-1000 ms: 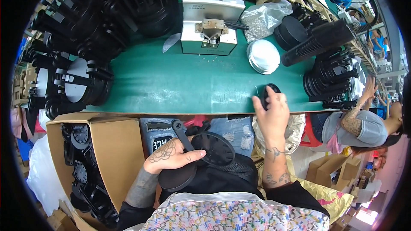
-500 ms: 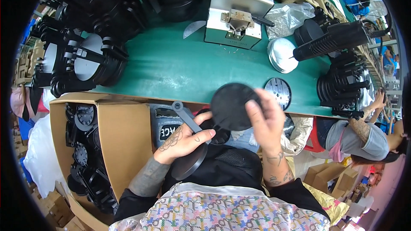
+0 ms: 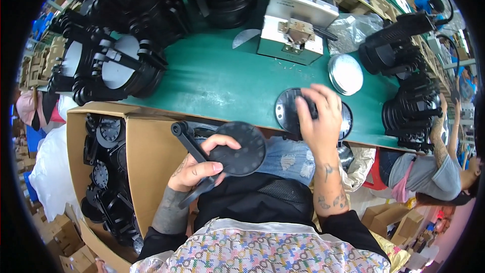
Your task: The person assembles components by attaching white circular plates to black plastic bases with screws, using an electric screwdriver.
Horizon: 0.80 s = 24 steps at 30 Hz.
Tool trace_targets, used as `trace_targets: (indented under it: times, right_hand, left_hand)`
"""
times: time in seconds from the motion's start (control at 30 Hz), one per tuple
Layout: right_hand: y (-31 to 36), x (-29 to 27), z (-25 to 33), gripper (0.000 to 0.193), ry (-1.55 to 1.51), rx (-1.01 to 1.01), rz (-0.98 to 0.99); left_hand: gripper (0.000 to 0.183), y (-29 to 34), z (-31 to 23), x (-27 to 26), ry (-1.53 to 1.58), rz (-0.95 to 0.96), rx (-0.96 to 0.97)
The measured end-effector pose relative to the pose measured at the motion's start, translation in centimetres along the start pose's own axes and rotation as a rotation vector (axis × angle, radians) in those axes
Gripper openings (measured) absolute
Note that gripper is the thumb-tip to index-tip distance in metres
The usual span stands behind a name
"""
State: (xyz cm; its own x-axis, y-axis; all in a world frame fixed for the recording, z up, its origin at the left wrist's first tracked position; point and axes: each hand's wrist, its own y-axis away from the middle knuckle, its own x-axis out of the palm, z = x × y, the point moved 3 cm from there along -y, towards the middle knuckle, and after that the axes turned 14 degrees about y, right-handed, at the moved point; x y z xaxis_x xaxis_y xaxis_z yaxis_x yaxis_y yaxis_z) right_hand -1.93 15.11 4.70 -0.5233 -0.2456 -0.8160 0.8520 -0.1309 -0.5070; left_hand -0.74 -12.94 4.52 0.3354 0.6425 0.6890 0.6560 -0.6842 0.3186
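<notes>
My left hand point(image 3: 194, 169) is closed on a black part with a flat round disc point(image 3: 240, 149) and a narrow arm point(image 3: 188, 139) whose end has a round hole. The disc faces up, with faint dots around its rim, and is held above my lap. Over the table's front edge, my right hand point(image 3: 322, 121) is closed on another black disc point(image 3: 286, 112), its fingers blurred. Partly behind that hand lies one more black disc point(image 3: 347, 124) with a light inner face; it overlaps the gripped disc or sits very close to it.
A stack of silver round plates point(image 3: 346, 73) stands near a metal press-like machine point(image 3: 292, 38). Black assemblies crowd the table's left point(image 3: 124, 68) and right point(image 3: 406, 108). At my left, a cardboard box point(image 3: 151, 164) holds several black parts. Another person point(image 3: 429, 172) sits to the right.
My right hand has moved from in front of my chest to the table edge, with a disc. The disc in my left hand has turned up toward me. The whole view has shifted slightly.
</notes>
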Motion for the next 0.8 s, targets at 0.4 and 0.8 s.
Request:
trace_targets:
  times: [0.4, 0.8]
  right_hand:
    - [0.8, 0.8, 4.7, 0.043, -0.457, -0.295, 0.292]
    - [-1.2, 4.2, 5.5, 0.033, -0.003, -0.268, 0.407]
  left_hand:
    - [0.093, -0.3, 1.0, -3.0, 0.086, -0.135, 0.253]
    - [0.064, 2.4, -2.4, -2.3, -0.895, -0.456, 0.552]
